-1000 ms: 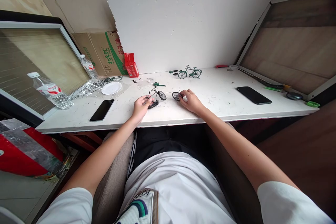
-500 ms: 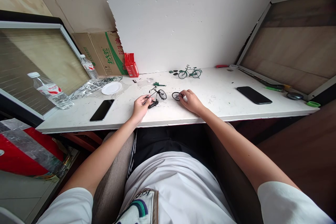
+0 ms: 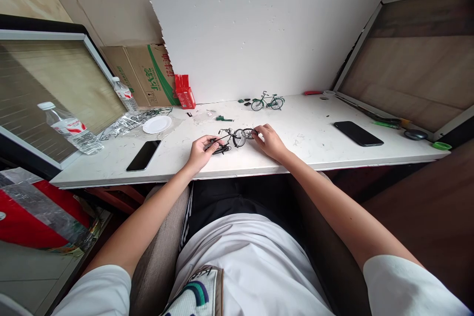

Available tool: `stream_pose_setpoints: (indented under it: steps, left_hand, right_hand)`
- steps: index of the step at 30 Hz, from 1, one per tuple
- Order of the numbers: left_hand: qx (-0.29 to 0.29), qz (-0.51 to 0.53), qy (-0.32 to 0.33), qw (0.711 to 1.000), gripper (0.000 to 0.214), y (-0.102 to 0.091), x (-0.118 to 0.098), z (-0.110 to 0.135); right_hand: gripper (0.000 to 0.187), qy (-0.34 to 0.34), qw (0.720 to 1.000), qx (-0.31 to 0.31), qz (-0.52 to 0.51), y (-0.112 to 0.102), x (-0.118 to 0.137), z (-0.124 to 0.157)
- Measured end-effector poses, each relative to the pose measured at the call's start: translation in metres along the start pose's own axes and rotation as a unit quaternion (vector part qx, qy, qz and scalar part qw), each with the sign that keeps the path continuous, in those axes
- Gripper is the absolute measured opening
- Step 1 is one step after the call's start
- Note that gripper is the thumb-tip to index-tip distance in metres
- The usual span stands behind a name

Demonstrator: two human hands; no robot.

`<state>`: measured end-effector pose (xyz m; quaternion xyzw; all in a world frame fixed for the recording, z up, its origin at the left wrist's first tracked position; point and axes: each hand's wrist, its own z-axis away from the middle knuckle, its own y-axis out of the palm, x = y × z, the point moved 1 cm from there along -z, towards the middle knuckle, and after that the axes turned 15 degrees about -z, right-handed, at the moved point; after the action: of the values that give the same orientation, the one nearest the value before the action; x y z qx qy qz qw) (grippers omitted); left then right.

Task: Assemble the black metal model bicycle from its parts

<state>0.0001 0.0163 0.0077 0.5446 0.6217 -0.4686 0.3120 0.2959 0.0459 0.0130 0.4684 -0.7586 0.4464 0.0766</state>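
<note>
A black model bicycle frame (image 3: 225, 144) with handlebars and one wheel is pinched in my left hand (image 3: 202, 152), just above the white table. Its mounted front wheel (image 3: 239, 138) points to the right. My right hand (image 3: 271, 141) is closed on the edge of a loose spoked wheel (image 3: 249, 133), whose right part my fingers cover. The two wheels are side by side and look close to touching. Behind them, a small green model part (image 3: 224, 118) lies on the table. Farther back stands a green model bicycle (image 3: 267, 102) on two wheels.
Phones lie at left (image 3: 143, 156) and right (image 3: 358, 134). A white plate (image 3: 157, 125), plastic bottles (image 3: 74, 128) and a red box (image 3: 185, 93) occupy the left side. A white board (image 3: 259, 29) stands at the back. Small dark parts (image 3: 244, 102) lie beside the green bicycle.
My left hand has turned the black bicycle frame and shifted it right, so its front wheel is now beside the loose wheel. My right hand has barely moved, though the wheel is tilted differently.
</note>
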Motion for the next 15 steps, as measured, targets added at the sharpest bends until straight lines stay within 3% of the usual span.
stream_pose_setpoints:
  steps: [15]
  left_hand:
    - [-0.006,-0.019,-0.006,1.000,0.043,-0.0002,0.0017,-0.0003]
  right_hand:
    - [0.022,0.003,0.999,-0.008,-0.049,0.0009,-0.0069,0.0014]
